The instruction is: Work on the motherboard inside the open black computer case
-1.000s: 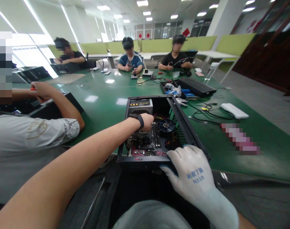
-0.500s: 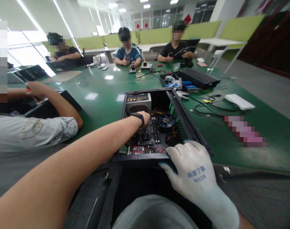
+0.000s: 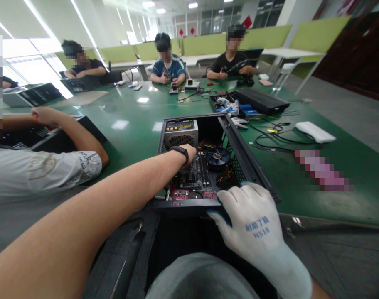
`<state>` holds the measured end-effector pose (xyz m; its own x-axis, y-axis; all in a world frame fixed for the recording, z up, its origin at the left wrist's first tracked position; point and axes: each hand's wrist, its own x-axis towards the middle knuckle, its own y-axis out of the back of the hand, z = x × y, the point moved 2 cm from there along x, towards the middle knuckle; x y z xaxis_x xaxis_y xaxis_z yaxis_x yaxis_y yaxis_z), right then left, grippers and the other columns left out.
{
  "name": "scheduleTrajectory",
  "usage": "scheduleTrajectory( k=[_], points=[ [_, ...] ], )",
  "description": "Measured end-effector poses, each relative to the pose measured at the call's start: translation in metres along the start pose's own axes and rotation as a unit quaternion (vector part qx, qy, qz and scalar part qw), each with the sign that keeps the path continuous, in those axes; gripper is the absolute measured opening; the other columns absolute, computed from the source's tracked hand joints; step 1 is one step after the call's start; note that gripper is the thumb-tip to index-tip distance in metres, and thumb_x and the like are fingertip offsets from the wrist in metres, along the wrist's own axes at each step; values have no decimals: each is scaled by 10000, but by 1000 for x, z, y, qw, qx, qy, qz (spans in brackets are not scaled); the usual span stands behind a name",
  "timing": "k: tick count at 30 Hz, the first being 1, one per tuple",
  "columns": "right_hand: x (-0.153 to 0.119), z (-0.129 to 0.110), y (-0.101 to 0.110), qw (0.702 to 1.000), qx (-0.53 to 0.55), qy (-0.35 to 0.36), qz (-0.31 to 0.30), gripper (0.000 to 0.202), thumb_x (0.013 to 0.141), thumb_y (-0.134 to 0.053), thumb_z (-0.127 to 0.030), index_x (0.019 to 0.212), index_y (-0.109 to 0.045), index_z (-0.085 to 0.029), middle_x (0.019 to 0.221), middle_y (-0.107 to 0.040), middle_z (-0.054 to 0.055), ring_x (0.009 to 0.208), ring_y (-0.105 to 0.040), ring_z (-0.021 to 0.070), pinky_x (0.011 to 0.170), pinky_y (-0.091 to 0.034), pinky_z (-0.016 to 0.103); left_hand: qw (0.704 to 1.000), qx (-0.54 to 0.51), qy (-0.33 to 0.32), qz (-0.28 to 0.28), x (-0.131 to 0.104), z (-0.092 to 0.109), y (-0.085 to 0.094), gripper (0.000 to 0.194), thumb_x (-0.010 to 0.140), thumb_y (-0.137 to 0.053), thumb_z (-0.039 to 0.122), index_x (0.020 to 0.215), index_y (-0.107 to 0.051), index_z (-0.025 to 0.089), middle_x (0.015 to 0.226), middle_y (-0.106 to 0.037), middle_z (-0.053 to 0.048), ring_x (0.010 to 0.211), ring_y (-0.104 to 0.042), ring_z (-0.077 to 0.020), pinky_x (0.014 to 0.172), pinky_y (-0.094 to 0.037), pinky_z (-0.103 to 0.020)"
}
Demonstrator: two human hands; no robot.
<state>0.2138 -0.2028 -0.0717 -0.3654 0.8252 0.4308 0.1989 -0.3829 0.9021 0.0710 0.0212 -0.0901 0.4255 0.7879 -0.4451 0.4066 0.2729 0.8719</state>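
Note:
A black computer case [image 3: 252, 158] lies open on the table edge in front of me. It holds a silver power supply [image 3: 181, 135], a dark cooling fan [image 3: 217, 158] and a motherboard [image 3: 191, 178]. My bare left hand [image 3: 189, 154], with a black wristband, reaches inside beside the power supply. Its fingers curl down, closed; whatever they hold is hidden behind the hand. My right hand [image 3: 252, 216] wears a white glove and grips the near frame of the case, fingers over the rim and thumb below it.
On the green table [image 3: 133, 137] to the right lie black cables [image 3: 270, 141], a white box-shaped item [image 3: 316, 132] and a blurred pink object [image 3: 323, 172]. A tray with gloves [image 3: 228, 106] stands behind the case. A co-worker's arm [image 3: 83, 139] is close on my left; several people sit across.
Both hands stay in nearly the same places, the left inside the case and the right on its frame. The view has shifted very slightly.

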Motion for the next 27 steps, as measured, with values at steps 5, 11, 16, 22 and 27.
scheduleTrajectory(
  k=[5, 11, 16, 22, 27],
  points=[
    [0, 0, -1, 1000, 1, -2, 5, 259, 852, -626, -474, 936, -638, -230, 815, -610, 58, 795, -461, 241, 827, -303, 412, 1000, -6, 7, 0, 0, 0, 0, 550, 555, -874, 249, 1081, -776, 125, 1104, -752, -185, 1002, -711, -297, 840, -567, -298],
    [-1, 0, 1, 1000, 0, -3, 0, 256, 847, -628, -471, 937, -639, -231, 812, -611, 61, 800, -465, 246, 840, -310, 417, 1000, -6, 5, 4, -1, 0, 0, 538, 587, -857, 259, 1102, -766, 133, 1115, -751, -178, 1036, -702, -294, 855, -557, -293],
    [-1, -1, 0, 1000, -2, -3, -1, 255, 848, -625, -469, 946, -635, -234, 819, -611, 59, 810, -474, 255, 849, -317, 426, 1000, -8, 9, 5, -3, 1, 2, 472, 590, -847, 237, 1050, -783, 155, 1114, -756, -161, 1027, -703, -276, 861, -549, -276],
    [0, 0, -2, 1000, -2, -4, 2, 250, 847, -622, -477, 924, -624, -239, 803, -603, 54, 798, -472, 251, 844, -315, 425, 1000, -11, 14, 1, -5, 2, 3, 489, 596, -851, 228, 1067, -779, 122, 1105, -754, -180, 1011, -706, -288, 842, -560, -292],
    [-1, 0, -1, 1000, -2, -4, 0, 254, 846, -621, -478, 923, -627, -236, 804, -606, 57, 795, -473, 251, 841, -314, 428, 1000, -8, 8, 2, -4, 2, 3, 492, 626, -837, 234, 1091, -769, 89, 1118, -745, -204, 1025, -701, -310, 848, -568, -320]
  ],
)
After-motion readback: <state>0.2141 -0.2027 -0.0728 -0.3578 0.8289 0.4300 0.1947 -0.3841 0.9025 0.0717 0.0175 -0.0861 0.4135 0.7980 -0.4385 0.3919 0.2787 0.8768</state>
